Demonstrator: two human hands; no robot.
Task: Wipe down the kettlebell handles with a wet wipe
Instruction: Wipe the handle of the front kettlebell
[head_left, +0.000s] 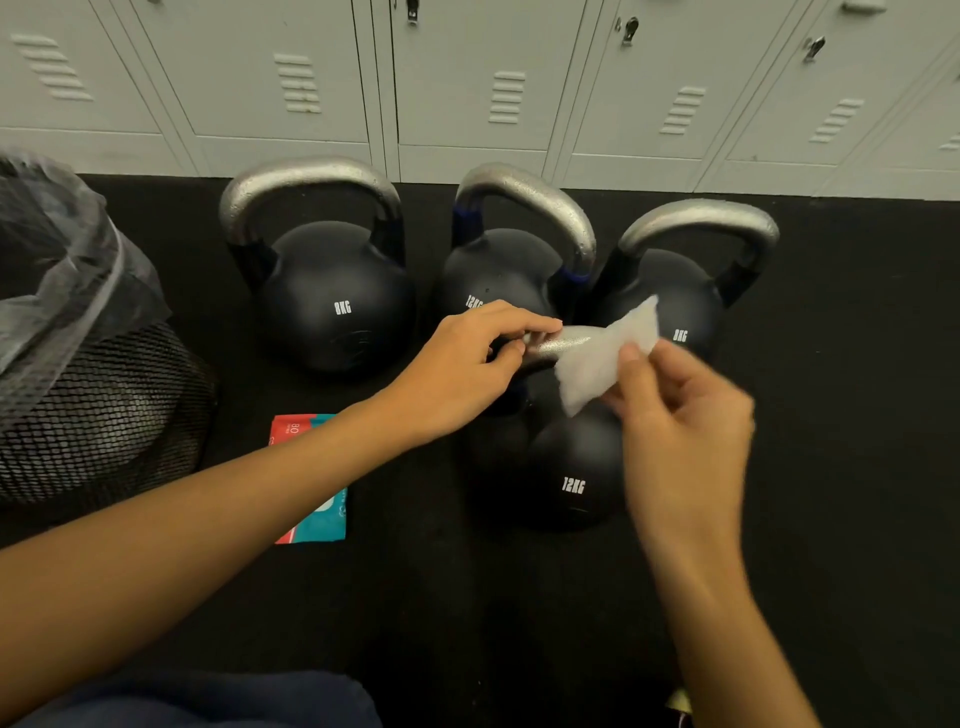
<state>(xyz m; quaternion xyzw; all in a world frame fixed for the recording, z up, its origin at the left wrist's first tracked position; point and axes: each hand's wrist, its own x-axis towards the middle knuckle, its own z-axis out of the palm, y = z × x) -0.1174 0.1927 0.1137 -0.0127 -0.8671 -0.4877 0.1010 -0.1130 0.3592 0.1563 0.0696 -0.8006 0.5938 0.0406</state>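
Centrally, two bare hands are seen over a black kettlebell; the left hand (470, 364) is curled around the left end of its grey handle (550, 345), steadying it, while the right hand (680, 415) pinches a white wet wipe (605, 358) between thumb and fingertips, draped against the handle's right part. The wipe is judged light, limp and damp, best held bunched at one edge so that it can be wrapped round the bar; the handle is judged hard, rough-cast metal, likely slippery once wetted. The nearest kettlebell (571, 467) is marked "12KG" in white and is judged heavy and stable, so it is better steadied by its handle than lifted.

Behind it, three more kettlebells are stood in a row on the black floor (857, 415): a left one (337, 301) marked "8KG", a middle one (498, 280) with blue bands on its handle and a partly hidden "12K" marking, and a right one (675, 312) marked "8KG" (all with silver-grey handles). A red and teal wipe packet (311, 478) is lain flat beneath the left forearm; "80" can be read on it, the rest being too small. A mesh bin (93, 405) lined with a clear bag is set at far left; grey lockers (467, 78) are ranged along the back.
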